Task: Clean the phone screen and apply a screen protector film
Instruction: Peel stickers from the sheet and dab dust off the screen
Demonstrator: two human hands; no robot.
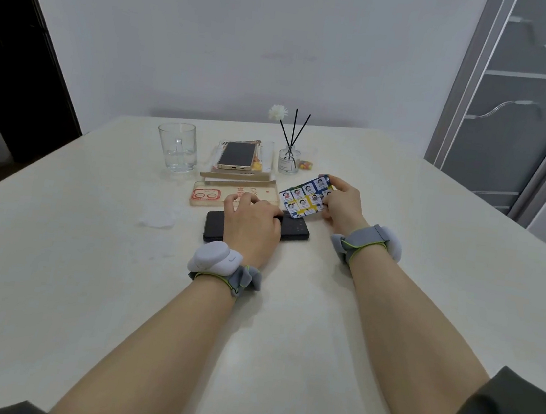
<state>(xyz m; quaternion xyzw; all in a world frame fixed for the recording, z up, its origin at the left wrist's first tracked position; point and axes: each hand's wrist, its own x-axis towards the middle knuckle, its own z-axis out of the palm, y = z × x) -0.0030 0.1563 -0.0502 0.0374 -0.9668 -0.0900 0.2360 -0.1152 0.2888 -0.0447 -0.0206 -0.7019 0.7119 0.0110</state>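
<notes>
The counter (358, 286) is giving loads of open room up front, clutter only at the back. The black phone (293, 228) is lying flat mid-counter, the left hand (250, 226) pressing down on it, its grip flat, not wrapped around it. The right hand (342, 208) is pinching a printed card (305, 198) just above the phone's end. Risk: dragging that card edge too hard, probably scratching glass or skidding the phone toward the clear case (211, 195).

Black phone (293, 230); card (305, 199) blue-yellow-white grid of small portraits; clear case (212, 196) with red camera ring; gold phone (236, 156); cream table (83, 286); grey wristbands (363, 242), lime edging
</notes>
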